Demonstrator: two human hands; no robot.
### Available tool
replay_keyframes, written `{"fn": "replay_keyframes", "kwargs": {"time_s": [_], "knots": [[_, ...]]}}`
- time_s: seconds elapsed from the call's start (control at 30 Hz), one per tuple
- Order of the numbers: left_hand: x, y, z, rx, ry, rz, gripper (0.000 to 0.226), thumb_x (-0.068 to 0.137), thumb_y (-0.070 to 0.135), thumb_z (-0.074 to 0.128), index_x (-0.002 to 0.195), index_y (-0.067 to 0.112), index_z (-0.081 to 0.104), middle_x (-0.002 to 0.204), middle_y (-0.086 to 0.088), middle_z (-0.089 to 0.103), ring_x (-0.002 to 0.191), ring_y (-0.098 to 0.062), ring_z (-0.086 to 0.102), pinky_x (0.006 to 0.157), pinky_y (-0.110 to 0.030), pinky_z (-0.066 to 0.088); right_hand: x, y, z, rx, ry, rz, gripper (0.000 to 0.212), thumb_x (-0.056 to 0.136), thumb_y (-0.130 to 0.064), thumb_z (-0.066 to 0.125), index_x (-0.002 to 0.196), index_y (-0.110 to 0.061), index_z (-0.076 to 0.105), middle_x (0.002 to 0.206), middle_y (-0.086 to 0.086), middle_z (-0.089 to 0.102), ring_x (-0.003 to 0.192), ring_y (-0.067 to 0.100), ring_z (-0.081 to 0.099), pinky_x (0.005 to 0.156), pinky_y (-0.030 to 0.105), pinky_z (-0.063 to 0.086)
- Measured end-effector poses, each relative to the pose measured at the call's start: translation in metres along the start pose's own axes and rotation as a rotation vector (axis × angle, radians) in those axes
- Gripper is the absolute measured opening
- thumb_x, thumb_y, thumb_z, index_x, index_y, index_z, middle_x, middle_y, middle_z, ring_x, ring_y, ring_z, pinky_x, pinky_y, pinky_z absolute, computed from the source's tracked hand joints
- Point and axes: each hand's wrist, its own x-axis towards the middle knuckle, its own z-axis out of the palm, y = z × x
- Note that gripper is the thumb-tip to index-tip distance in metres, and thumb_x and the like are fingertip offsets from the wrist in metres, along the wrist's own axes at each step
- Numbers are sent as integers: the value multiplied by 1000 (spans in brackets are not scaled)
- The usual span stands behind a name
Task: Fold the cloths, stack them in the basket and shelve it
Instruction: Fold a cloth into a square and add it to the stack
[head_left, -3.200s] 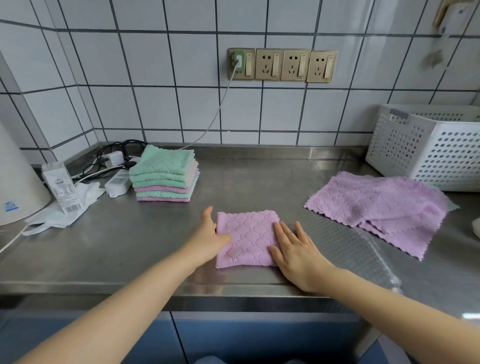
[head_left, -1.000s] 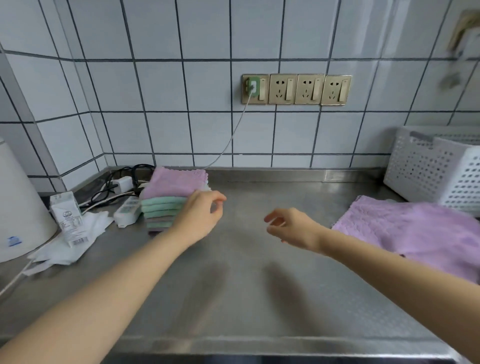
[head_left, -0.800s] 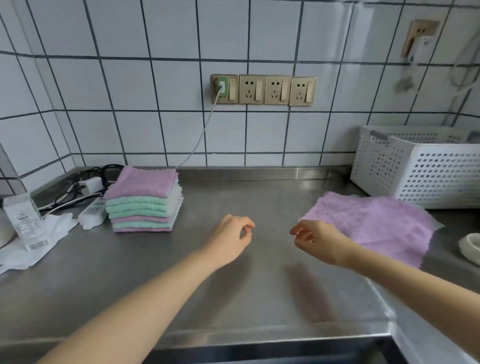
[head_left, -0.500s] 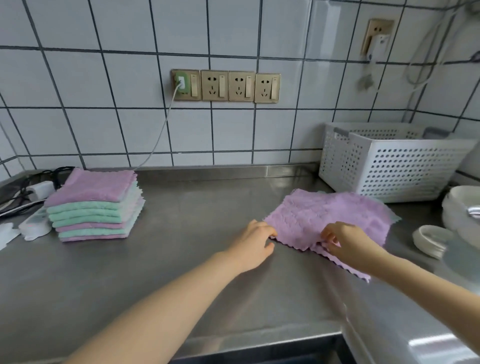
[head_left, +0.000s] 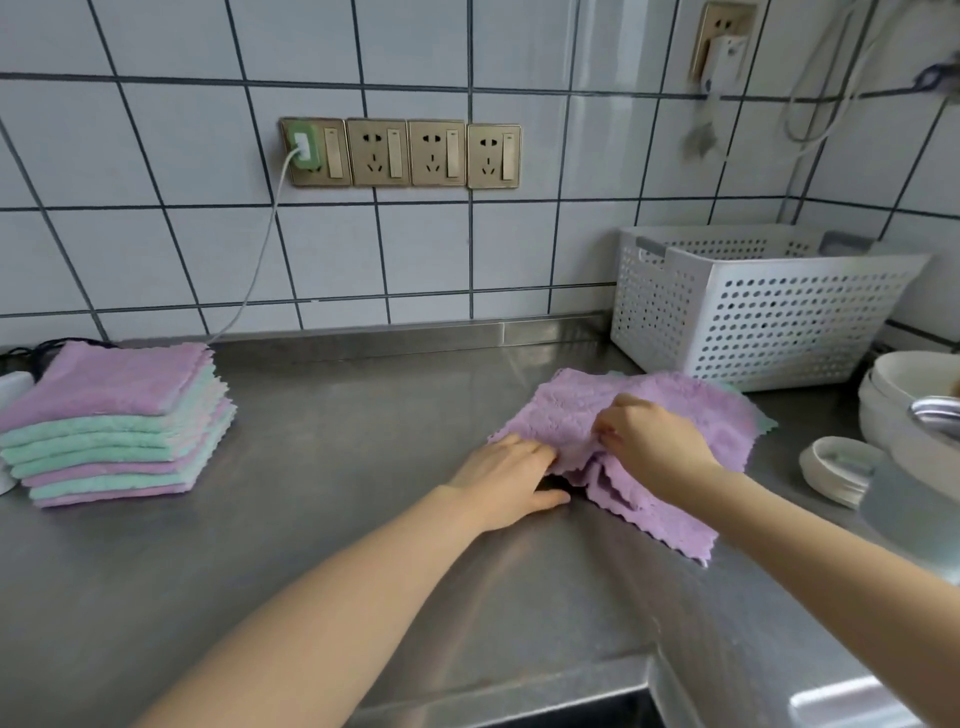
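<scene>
Your left hand (head_left: 511, 480) and right hand (head_left: 649, 447) now pinch the loose purple cloth (head_left: 675, 410) lying before the basket (head_left: 753, 312); half a second ago they only reached it; it's soft and limp, so take corners; how many cloths lie beneath is unclear.

A steel desk (head_left: 332, 519) runs along a wall of white tiles (head_left: 156, 156) with dark grout. On the wall sits a row of four brass-coloured sockets (head_left: 400, 152); a green plug (head_left: 301, 148) fills the leftmost one, and its pale cable (head_left: 260, 260) hangs down to the left. Higher at the right is another socket (head_left: 722, 31) with a white adapter (head_left: 724, 54) in it, and loose cords (head_left: 831, 104) hang beside it. At the desk's right edge stand stacked white bowls (head_left: 904, 384) and a small white dish (head_left: 839, 467).
</scene>
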Motion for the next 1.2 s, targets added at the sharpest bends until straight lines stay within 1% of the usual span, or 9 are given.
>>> {"fn": "replay_keyframes", "kwargs": {"time_s": [0.1, 0.17, 0.3, 0.43, 0.67, 0.77, 1.0, 1.1, 1.2], "knots": [[6, 1, -9, -180, 56, -119, 17, 93, 25, 50, 80, 14, 50, 93, -15, 60, 91, -35, 57, 64, -33, 37, 9, -1, -6, 104, 54, 26, 21, 94, -12, 47, 95, -16, 68, 95, 5, 61, 73, 27, 61, 62, 39, 53], [16, -5, -14, -317, 116, -212, 24, 91, 13, 48, 67, 15, 47, 78, -23, 57, 79, -44, 54, 64, -38, 39, 14, -1, -7, 171, 83, 53, 21, 92, -7, 46, 94, -11, 67, 94, 10, 63, 72, 28, 62, 66, 40, 52], [37, -11, -33, -515, 260, -268, 31, 89, 7, 52, 57, 7, 50, 57, -13, 42, 59, -25, 33, 58, -33, 27, 15, -5, -10, 348, 173, 85, 26, 88, -7, 51, 114, -7, 54, 111, 10, 54, 93, 29, 57, 75, 34, 44], [52, 0, -65, -550, 331, -220, 23, 90, 13, 57, 71, 2, 66, 63, -8, 53, 64, -17, 38, 56, -28, 28, 13, -19, -15, 441, 273, 22, 48, 79, -17, 73, 114, 0, 44, 110, 8, 42, 88, 16, 43, 74, 20, 34], [54, 27, -126, -621, 529, -80, 14, 88, 10, 60, 85, 2, 71, 61, -2, 53, 59, -13, 39, 56, -25, 30, 32, -26, -57, 450, 584, 182, 54, 72, -27, 80, 106, -2, 47, 102, 4, 38, 88, 19, 41, 74, 15, 25], [40, 39, -154, -665, 599, -51, 13, 87, 8, 58, 86, 7, 71, 71, -4, 62, 66, -12, 50, 63, -26, 37, 32, -35, -78, 531, 662, 109, 57, 69, -24, 82, 106, 0, 47, 101, 9, 43, 90, 25, 46, 81, 24, 35], [-20, 35, -205, -657, 708, -20, 16, 89, 6, 51, 85, 11, 65, 74, 7, 61, 70, -4, 51, 63, -17, 38, 6, -79, -104, 692, 574, -217, 42, 72, -8, 63, 109, -2, 44, 99, -9, 37, 93, 13, 36, 77, 15, 34], [-50, 14, -216, -628, 761, -65, 15, 92, 7, 50, 89, 7, 65, 78, 4, 61, 71, -2, 50, 65, -14, 37, -9, -96, -110, 782, 369, -217, 54, 72, -7, 74, 113, -23, 42, 108, -12, 43, 88, 18, 50, 76, 22, 43], [-81, -9, -223, -633, 795, -138, 16, 94, 9, 50, 89, 11, 65, 82, 3, 62, 74, 1, 52, 68, -10, 38, -21, -109, -114, 892, 237, -163, 42, 70, -23, 83, 98, -26, 52, 103, -7, 57, 68, 9, 52, 68, 24, 47]]}}
